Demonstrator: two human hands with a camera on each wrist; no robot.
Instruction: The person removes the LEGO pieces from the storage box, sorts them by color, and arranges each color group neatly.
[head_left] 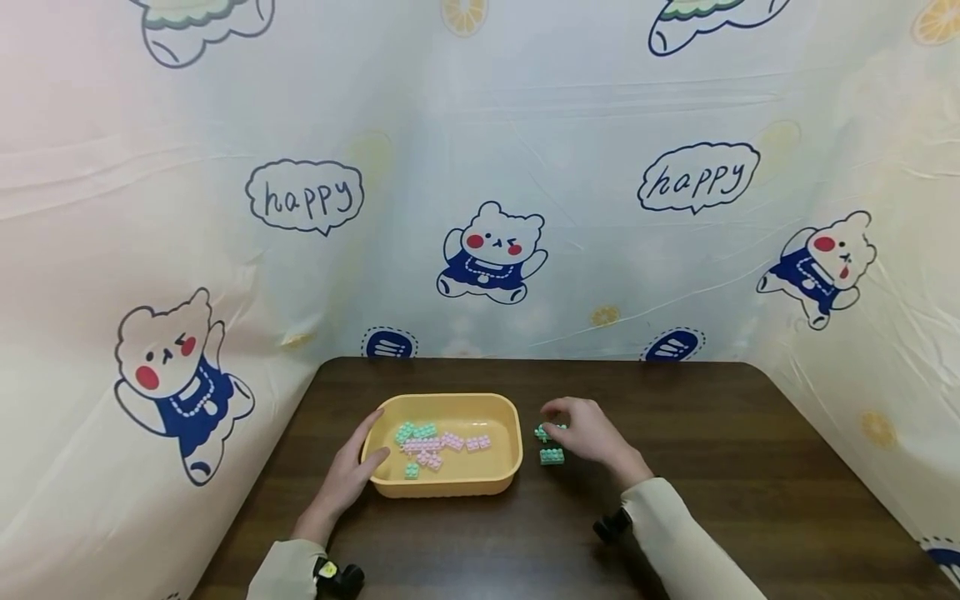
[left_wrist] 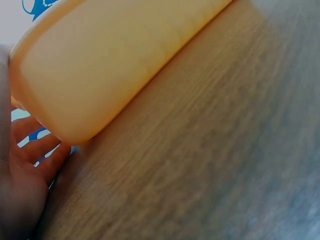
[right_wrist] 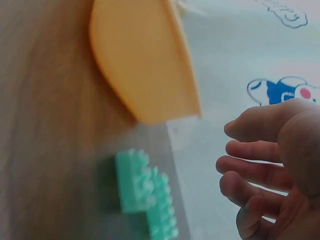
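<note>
A yellow plastic tray [head_left: 442, 487] stands on the table with several pink toy bricks [head_left: 477, 443] and green toy bricks [head_left: 425, 431] in it. My left hand [head_left: 349, 467] holds the tray's left end, the thumb over the rim and the fingers along the outside. To the right of the tray lies a green brick [head_left: 552, 457], with more green brick pieces [head_left: 542, 433] just behind it. Over those pieces hovers my right hand [head_left: 588, 429], partly covering them. The right wrist view shows its fingers [right_wrist: 255, 172] loosely bent and apart from the thumb, with nothing between them.
The dark wooden table [head_left: 712, 467] reaches out around the tray. A pale curtain [head_left: 585, 125] printed with bears and words hangs behind the table and along both sides. On each wrist sits a small black camera [head_left: 613, 527].
</note>
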